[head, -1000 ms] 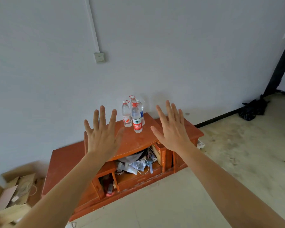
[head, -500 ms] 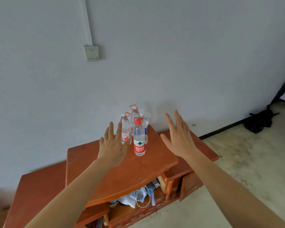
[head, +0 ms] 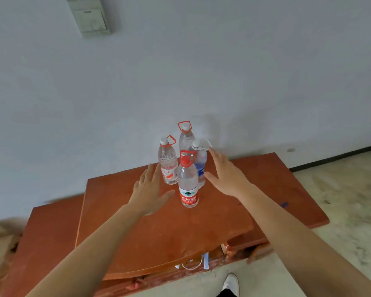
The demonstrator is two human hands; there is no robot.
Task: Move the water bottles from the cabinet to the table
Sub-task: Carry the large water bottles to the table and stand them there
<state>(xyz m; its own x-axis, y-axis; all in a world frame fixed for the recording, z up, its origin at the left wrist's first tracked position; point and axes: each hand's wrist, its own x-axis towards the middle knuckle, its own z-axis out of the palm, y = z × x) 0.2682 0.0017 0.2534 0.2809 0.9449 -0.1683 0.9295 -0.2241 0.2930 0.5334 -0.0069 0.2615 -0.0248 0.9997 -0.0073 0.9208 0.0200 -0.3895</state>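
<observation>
Against the pale grey wall (head: 244, 71), the reddish-brown wooden cabinet's worktop (head: 180, 232) is carrying four clear plastic water bottles (head: 187, 181), standing upright between the left hand (head: 148, 194) and right hand (head: 225, 176), both hovering with fingers spread, gripping nothing.

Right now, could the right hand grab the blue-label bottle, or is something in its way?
Probably yes. The right hand is open just beside the blue-label bottle, on its right side, with nothing between them. The red-capped bottle stands in front and to the left, off the hand's path.
</observation>
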